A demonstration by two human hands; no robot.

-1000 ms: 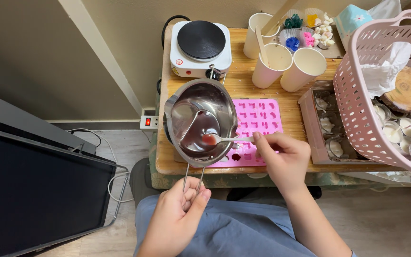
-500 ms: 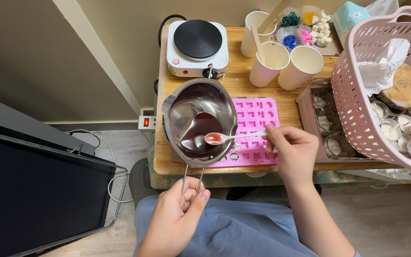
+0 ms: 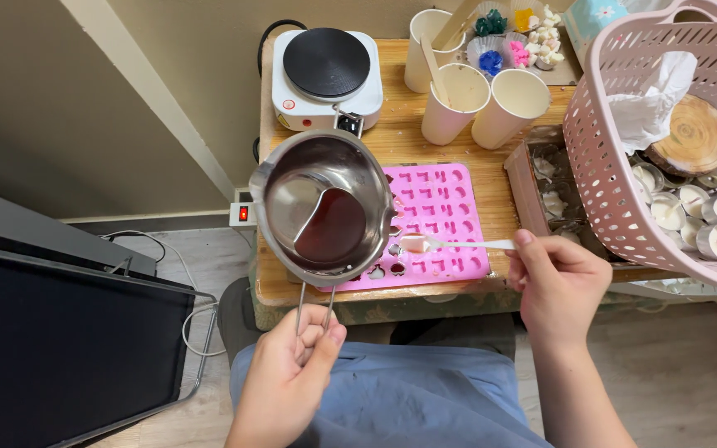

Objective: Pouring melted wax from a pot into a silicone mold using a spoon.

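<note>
Wooden table [image 3: 466, 162]; left hand [image 3: 288, 377] holds pot [image 3: 323, 207]; right hand [image 3: 556, 282] holds spoon [image 3: 450, 244].

The steel pot [image 3: 325, 207], gripped by its wire handle, tilts with dark red liquid pooled low. The white spoon [image 3: 450, 244], pinched at its handle end, lies level, bowl just beside the pot's rim.

Hotplate [image 3: 326, 70], cups [image 3: 483, 99], perhaps-candle-filled basket [image 3: 624, 199].

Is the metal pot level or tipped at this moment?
Tipped. In the metal pot the dark red liquid pools on one side, leaving bare steel opposite; the left hand holds its wire handle.
</note>
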